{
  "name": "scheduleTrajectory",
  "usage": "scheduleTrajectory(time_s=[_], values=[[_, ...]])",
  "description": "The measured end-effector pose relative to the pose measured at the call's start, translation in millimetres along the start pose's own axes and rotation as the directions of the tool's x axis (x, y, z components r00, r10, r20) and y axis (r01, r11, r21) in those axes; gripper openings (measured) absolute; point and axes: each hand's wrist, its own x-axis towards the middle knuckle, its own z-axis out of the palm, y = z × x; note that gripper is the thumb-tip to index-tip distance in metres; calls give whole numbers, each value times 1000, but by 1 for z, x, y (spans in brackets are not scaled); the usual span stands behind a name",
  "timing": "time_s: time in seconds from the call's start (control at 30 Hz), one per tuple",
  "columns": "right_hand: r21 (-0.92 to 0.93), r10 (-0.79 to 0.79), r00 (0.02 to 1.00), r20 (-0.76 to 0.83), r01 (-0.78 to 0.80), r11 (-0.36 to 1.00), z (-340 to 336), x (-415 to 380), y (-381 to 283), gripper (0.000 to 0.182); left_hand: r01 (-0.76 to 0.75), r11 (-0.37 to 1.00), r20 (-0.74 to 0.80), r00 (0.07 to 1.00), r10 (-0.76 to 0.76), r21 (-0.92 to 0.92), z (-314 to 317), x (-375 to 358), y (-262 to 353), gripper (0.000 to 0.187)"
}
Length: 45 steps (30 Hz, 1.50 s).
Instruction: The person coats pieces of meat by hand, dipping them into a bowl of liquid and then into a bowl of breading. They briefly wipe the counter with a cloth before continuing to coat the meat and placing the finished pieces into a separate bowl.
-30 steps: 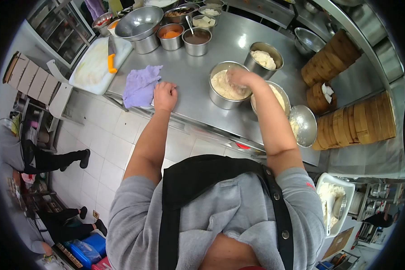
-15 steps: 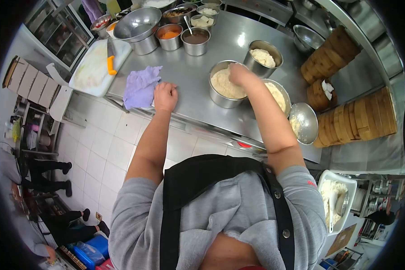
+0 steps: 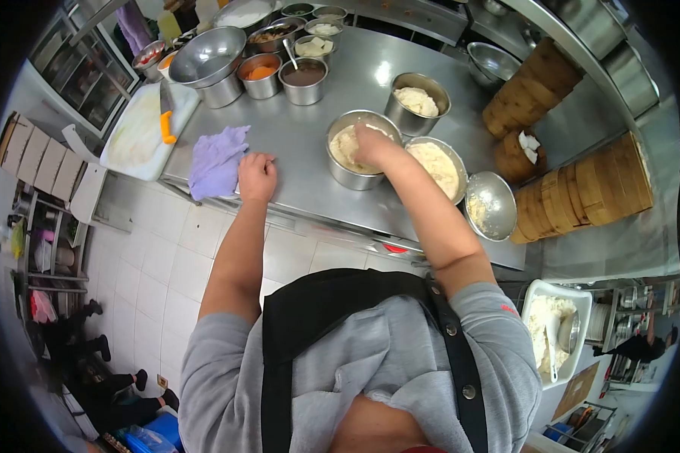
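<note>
My right hand [image 3: 369, 146] reaches down into a round steel pot [image 3: 357, 180] of pale, crumbly food; its fingertips are hidden in there. On the counter's front edge rests my left hand [image 3: 258, 177], fingers curled in and nothing visible in them. A crumpled purple cloth [image 3: 217, 162] lies just left of that hand. Behind and to the right of the pot stands a second pot [image 3: 418, 102] with pale food. Another wide container [image 3: 436, 167] of pale food sits under my right forearm, beside a tilted steel bowl [image 3: 489, 207] with crumbs in it.
A cutting board [image 3: 136, 136] with an orange-handled knife [image 3: 167, 127] lies at the left. Bowls and pots of ingredients, one with brown sauce [image 3: 304, 74], stand at the back left. Bamboo steamers [image 3: 582, 198] are stacked at the right. Other people [image 3: 102, 347] stand at the lower left.
My right hand has gone deeper into the pot. The counter and its objects appear shifted left in the view. My left hand keeps its place beside the cloth.
</note>
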Motion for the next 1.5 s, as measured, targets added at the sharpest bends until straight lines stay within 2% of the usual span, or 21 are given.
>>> scheduleTrajectory(time_s=[0.13,0.2,0.3,0.33,0.43,0.5,0.57,0.63,0.77,0.8,0.93,1.07,1.17,1.27,1.37,1.4,1.5], values=[[114,-35,996,-77,43,993,6,0,4,63,30,1000,45,999,-30,7,0,0,-3,10],[157,-15,999,-45,22,987,0,4,10,59,8,1000,29,1000,-8,9,3,2,-2,10],[379,-79,990,-117,118,918,0,16,33,53,-32,999,-12,999,32,16,1,1,0,10],[374,-117,987,-110,150,915,-6,18,33,50,-30,999,-11,999,30,19,0,2,2,10],[620,-137,991,0,108,778,-18,12,35,51,-3,1000,13,1000,3,28,2,2,-2,10],[732,-158,983,97,37,680,3,35,51,51,14,999,24,1000,-15,37,0,0,-3,10],[801,-175,966,188,-48,596,23,58,65,47,22,999,29,999,-23,44,-1,2,1,9],[871,-149,963,226,-131,474,18,48,56,46,26,999,27,999,-27,33,1,2,-1,9],[920,-117,944,308,-265,289,-24,10,26,39,28,1000,17,999,-28,11,1,2,3,8],[941,-281,904,321,-273,197,-24,18,23,36,43,999,37,998,-44,24,0,2,4,9],[938,-333,882,334,-278,206,-51,14,30,42,70,997,52,996,-72,42,-1,3,3,9],[912,-291,897,332,-228,340,-77,0,20,44,59,998,32,998,-60,32,-2,3,6,9],[915,-313,898,309,-192,354,-76,4,23,45,63,997,29,998,-64,33,0,3,4,9],[720,-220,928,301,-69,691,-59,21,32,46,89,995,51,994,-92,54,0,3,5,9],[396,-270,932,243,159,904,-49,29,37,49,85,995,48,995,-88,58,-1,4,6,8],[483,-330,930,160,218,848,-46,32,42,52,79,995,41,996,-82,59,-2,5,6,8],[766,-193,937,291,-107,634,-49,36,48,50,76,996,39,996,-78,49,-3,3,8,8]])
